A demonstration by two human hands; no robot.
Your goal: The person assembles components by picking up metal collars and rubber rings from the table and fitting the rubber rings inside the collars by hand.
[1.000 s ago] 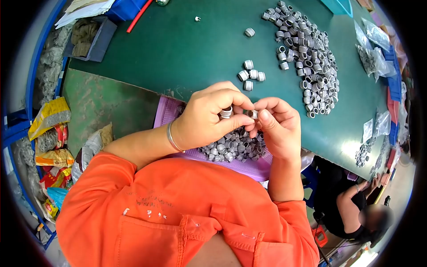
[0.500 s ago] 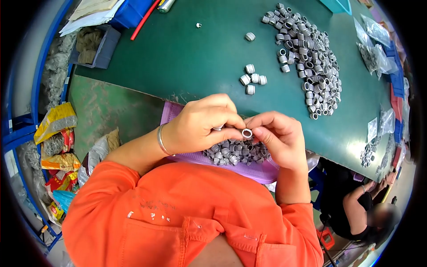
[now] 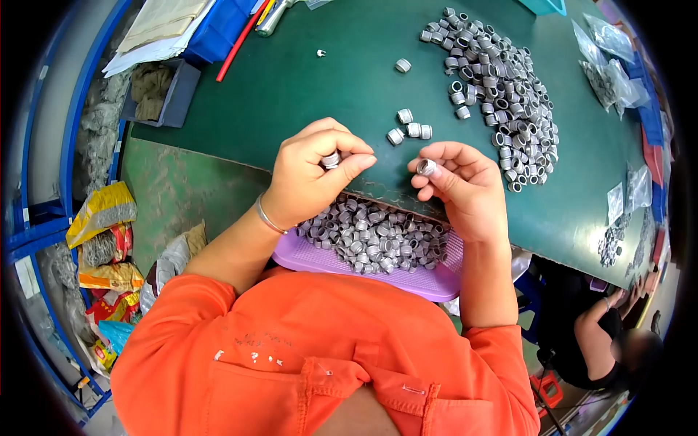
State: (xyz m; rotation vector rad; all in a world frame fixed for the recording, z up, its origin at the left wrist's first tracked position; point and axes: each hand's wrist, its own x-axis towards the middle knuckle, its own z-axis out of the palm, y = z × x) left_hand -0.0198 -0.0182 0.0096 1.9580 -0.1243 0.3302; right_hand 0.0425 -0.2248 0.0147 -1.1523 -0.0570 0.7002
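My left hand (image 3: 313, 171) is closed around a grey metal ring (image 3: 331, 160), its thumb and forefinger pressed together over the table's near edge. Between the thumb and fingers of my right hand (image 3: 465, 185) is another metal ring (image 3: 426, 168). Below both hands, a purple basket (image 3: 429, 285) holds a heap of grey rings (image 3: 374, 236). Just beyond my hands, several loose rings (image 3: 414, 130) lie on the green table (image 3: 291, 91), with a single ring (image 3: 403, 65) farther back. A large pile of rings (image 3: 509, 94) spreads to the right.
At the back left are a blue bin (image 3: 218, 33), a grey box (image 3: 174, 94) and a red rod (image 3: 240, 43). Plastic bags (image 3: 614, 73) lie at the far right. Another person (image 3: 592, 334) sits at lower right. Bags (image 3: 102, 218) stand on the left.
My hands have moved apart and forward over the table edge, each with a ring. One ring from the small group near my hands has gone. More of the basket's heap shows.
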